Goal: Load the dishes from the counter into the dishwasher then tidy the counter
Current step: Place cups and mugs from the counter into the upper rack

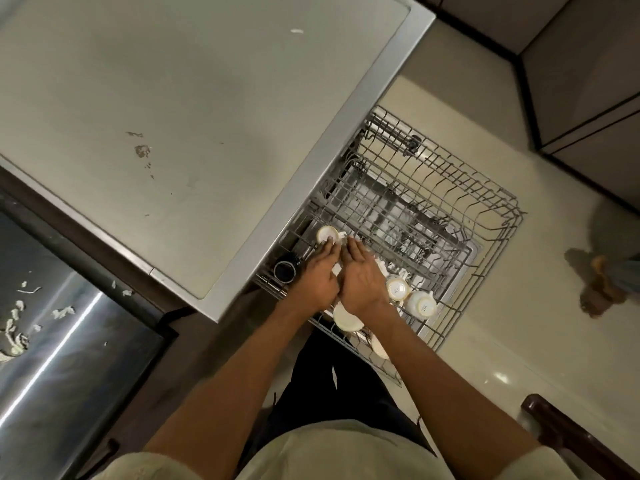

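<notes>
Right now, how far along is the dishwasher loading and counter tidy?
Done: several white cups sit upside down in the rack. In hand: both hands, left and right, are seating another cup. Left: the counter holds no dishes but shows stains and crumbs.
</notes>
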Demonstrator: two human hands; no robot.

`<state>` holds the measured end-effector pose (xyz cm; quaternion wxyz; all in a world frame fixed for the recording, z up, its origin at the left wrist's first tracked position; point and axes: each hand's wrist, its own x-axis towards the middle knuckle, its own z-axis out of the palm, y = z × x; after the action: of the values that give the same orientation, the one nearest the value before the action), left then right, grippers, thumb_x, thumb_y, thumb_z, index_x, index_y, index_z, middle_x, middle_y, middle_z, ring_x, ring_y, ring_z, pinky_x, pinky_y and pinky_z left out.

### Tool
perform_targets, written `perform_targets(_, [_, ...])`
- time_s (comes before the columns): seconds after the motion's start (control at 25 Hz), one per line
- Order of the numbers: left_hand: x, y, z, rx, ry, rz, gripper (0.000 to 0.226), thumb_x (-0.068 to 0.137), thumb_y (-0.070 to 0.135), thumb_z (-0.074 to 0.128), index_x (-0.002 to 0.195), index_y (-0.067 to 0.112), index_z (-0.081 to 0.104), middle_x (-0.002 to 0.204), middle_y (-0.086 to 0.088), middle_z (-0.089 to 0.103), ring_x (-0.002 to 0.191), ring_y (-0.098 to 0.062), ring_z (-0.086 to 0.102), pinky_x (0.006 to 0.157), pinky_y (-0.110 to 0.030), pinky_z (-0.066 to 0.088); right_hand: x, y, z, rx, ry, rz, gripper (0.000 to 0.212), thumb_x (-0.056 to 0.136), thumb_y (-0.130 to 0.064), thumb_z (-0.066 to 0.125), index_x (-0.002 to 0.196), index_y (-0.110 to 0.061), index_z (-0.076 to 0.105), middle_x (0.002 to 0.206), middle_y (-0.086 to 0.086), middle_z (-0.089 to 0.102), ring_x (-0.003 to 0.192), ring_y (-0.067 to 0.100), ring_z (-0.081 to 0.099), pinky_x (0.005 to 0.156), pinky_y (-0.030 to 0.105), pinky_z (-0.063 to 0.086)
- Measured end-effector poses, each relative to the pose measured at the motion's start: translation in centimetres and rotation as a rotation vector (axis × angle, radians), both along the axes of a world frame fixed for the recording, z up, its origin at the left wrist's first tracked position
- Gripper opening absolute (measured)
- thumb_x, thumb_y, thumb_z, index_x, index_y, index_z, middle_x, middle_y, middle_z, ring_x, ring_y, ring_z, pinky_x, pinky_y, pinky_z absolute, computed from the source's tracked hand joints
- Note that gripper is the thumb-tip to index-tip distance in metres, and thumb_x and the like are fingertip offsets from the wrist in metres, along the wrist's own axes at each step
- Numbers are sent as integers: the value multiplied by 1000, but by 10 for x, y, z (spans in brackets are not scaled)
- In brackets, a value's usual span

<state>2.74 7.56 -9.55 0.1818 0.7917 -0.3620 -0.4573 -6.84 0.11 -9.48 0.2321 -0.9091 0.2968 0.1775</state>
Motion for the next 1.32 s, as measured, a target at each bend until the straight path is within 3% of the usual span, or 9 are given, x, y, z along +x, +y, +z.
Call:
perform_targets(0.08, [-6,7,22,-82,-72,-31,65,96,4,41,157,11,18,165,-4,13,152,-17,10,123,-27,7,-4,-2,21,-41,-64,19,71,96,-19,47,158,-3,15,165,21,10,155,30,5,126,40,7])
perform_targets(0.32, [-8,28,107,-293,-341,61,60,102,9,38,156,7,14,165,-6,9,153,-14,5,125,-31,7,5,5,97,-100,-338,109,68,101,-22,44,158,-3,13,166,17,7,155,28,4,126,42,11])
perform_targets(0.6, [17,98,181,-392,-524,363,62,100,8,41,156,10,15,165,-4,9,150,-7,0,123,-24,1,62,57,154,-155,-515,317,66,99,-17,53,157,-5,24,166,13,16,154,25,11,126,40,15])
perform_targets(0.72, [28,151,191,-376,-582,523,66,98,8,44,157,14,15,165,-1,10,151,-8,3,125,-30,7,91,101,172,-144,-558,486,65,97,-18,52,155,-3,28,164,15,19,154,26,15,124,44,20])
perform_targets(0.88, [43,225,194,-348,-606,722,67,97,11,43,158,18,16,165,2,12,151,-5,2,125,-33,10,127,172,184,-105,-603,670,64,104,-26,43,160,-12,15,167,7,7,155,18,4,126,34,5])
perform_targets(1.12, [67,344,203,-335,-624,912,70,94,8,45,157,19,18,164,4,14,151,-3,3,124,-27,7,177,289,191,-11,-616,831,66,98,-13,51,158,-6,24,166,11,17,154,22,12,124,41,20])
perform_targets(1.32, [93,443,197,-285,-650,1011,68,95,9,45,157,15,17,165,0,11,152,-7,4,124,-29,7,211,388,193,16,-630,928,67,101,-14,46,159,-8,13,167,8,5,155,18,1,127,36,6])
